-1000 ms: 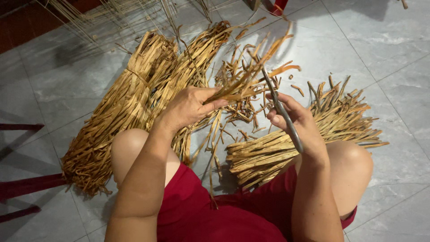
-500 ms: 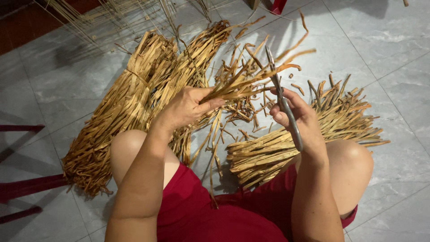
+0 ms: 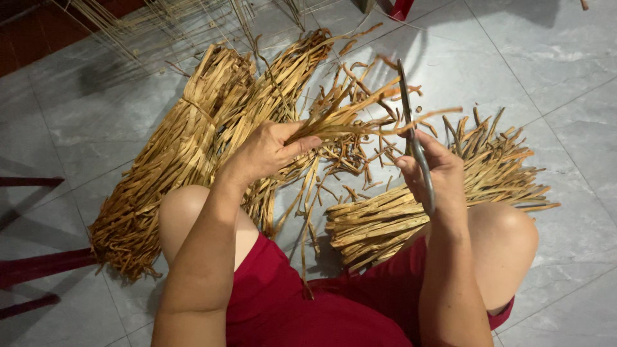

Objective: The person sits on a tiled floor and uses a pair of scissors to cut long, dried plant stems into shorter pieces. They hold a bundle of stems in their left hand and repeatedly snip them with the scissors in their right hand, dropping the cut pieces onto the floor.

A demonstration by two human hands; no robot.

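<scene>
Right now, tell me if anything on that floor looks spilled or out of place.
Yes: short cut strips lie scattered loose on the grey floor tiles between the two tied bundles and the trimmed pile, under the left hand and the scissors. Nothing looks damaged.

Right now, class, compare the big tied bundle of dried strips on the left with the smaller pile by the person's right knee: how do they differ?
The tied bundle is longer and thicker; the smaller pile is shorter and thinner. The tied bundle has a band around it near its top; the smaller pile shows no tie. The tied bundle runs diagonally away from the left knee; the smaller pile lies more crosswise, fanning out. Both are tan dried strips lying on the grey tiled floor.
</scene>
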